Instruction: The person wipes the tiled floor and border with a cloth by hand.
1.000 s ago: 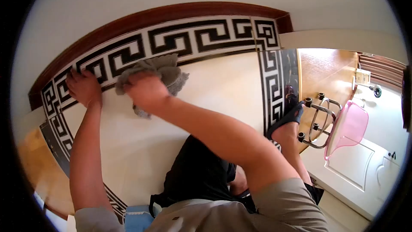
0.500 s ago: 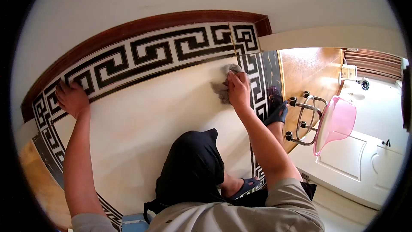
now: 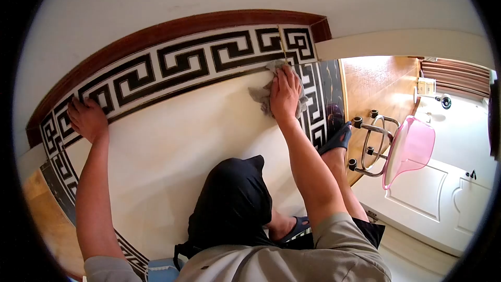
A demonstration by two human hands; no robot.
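My right hand (image 3: 285, 93) presses a crumpled grey cloth (image 3: 259, 96) against the cream floor tile (image 3: 177, 136), its fingers lying over the top of the cloth. The cloth's upper edge reaches the inner dark line of the black-and-white key-pattern border (image 3: 182, 62). On the left, my left hand (image 3: 88, 119) rests palm down on that border with fingers somewhat spread, and nothing shows in it. My bent knee in dark cloth (image 3: 229, 193) is between the two arms.
A dark red-brown skirting (image 3: 193, 23) runs along the white wall past the border. To the right are a pink-backed chair (image 3: 412, 143) with metal legs, a wooden floor (image 3: 373, 89), a white door (image 3: 417, 188) and a small fan (image 3: 443, 102). Dark sandals (image 3: 338, 138) are on my feet.
My right hand and the cloth have moved slightly up toward the border, and the fingers have gone from bunched to flatter over the cloth. My left hand stays in place.
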